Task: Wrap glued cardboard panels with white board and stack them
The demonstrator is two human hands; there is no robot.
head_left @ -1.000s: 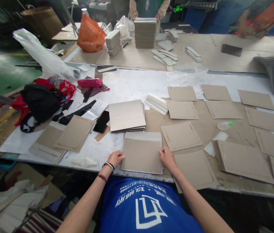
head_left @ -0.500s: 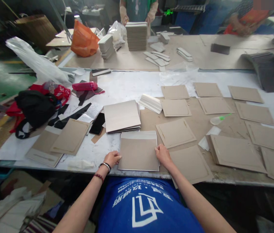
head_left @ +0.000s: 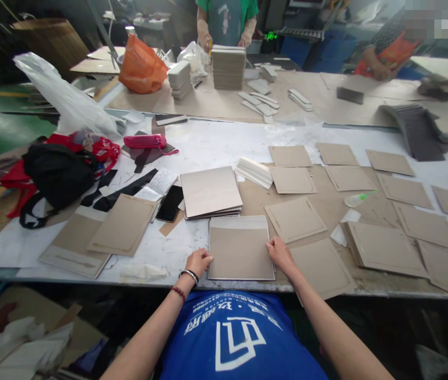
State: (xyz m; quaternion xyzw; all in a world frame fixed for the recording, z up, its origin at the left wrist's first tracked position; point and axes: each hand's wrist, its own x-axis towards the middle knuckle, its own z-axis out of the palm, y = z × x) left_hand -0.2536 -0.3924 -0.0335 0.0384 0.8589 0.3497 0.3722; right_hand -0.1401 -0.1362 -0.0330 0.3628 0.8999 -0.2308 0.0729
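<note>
A brown cardboard square (head_left: 240, 252) lies on a white sheet at the near edge of the table (head_left: 216, 138), right in front of me. My left hand (head_left: 198, 262) is curled against its left edge, fingers closed on the board. At the right edge my right hand (head_left: 280, 252) pinches the same board. Just behind it sits a stack of pale boards (head_left: 210, 192). More cardboard squares (head_left: 294, 218) are laid out to the right.
A black phone (head_left: 170, 203) and black bag (head_left: 55, 173) lie to the left, with a pink case (head_left: 145, 141) behind. A glue bottle (head_left: 356, 198) rests among the squares on the right. Two other people work at the far table by a tall stack (head_left: 228, 67).
Both hands stay on the edges of the same board. Only the camera view has shifted slightly.
</note>
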